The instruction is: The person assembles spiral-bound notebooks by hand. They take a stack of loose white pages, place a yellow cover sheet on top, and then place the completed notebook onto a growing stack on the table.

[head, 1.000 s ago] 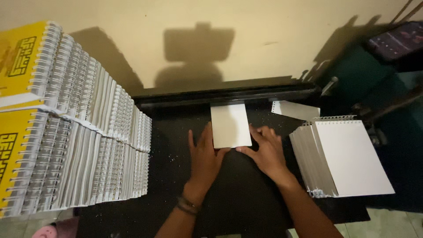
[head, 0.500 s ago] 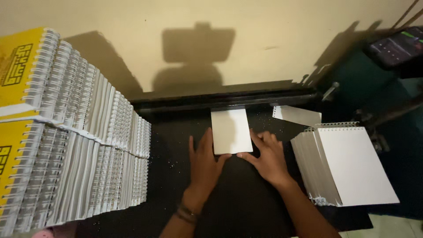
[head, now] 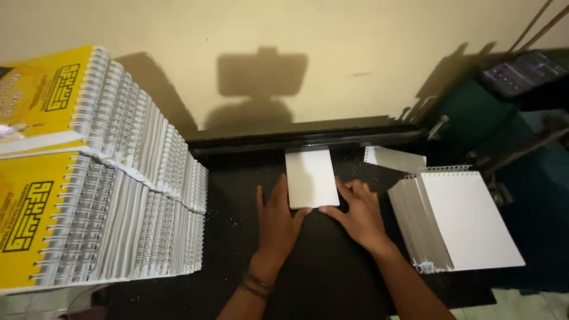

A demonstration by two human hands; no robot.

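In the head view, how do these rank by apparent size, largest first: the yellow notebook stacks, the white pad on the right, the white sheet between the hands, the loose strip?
1. Yellow notebook stacks, though nearness to the camera enlarges them.
2. White pad.
3. White sheet.
4. Loose strip.

White paper stack [head: 310, 176]: plain, blank, rectangular, portrait-oriented, lying flat on the black work surface at the centre of the frame, its far short edge butting against the dark bar at the wall's foot, its near corners resting against the fingers on either side, edges sitting squared.
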